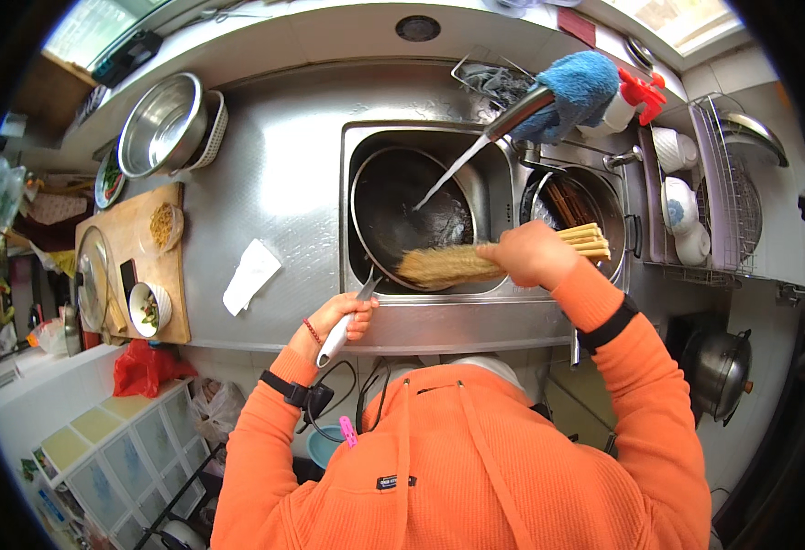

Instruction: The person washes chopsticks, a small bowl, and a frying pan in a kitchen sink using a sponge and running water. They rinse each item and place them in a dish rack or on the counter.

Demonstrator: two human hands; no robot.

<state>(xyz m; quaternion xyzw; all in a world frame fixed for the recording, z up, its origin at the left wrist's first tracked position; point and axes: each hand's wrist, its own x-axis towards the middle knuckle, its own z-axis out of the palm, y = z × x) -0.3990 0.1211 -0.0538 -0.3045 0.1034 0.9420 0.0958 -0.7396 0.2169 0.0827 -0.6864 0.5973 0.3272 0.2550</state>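
A dark wok [395,199] rests in the left basin of the steel sink [495,165], its mouth facing up. My left hand [349,317] grips the white handle [334,344] of the wok at the sink's front edge. In my right hand [532,254] is a straw brush [447,267]; its bristles lie over the wok's near rim and its bundled stalks point right. Water runs from the faucet [518,115] into the wok. A blue cloth [571,86] drapes over the faucet.
The right basin holds a pot with brown chopsticks [571,199]. A dish rack [712,185] with bowls stands at right. Leftward are a folded white paper towel [251,276], a wooden cutting board [127,213] bearing a bowl [149,309] and a glass lid [94,275], and a steel basin [162,127].
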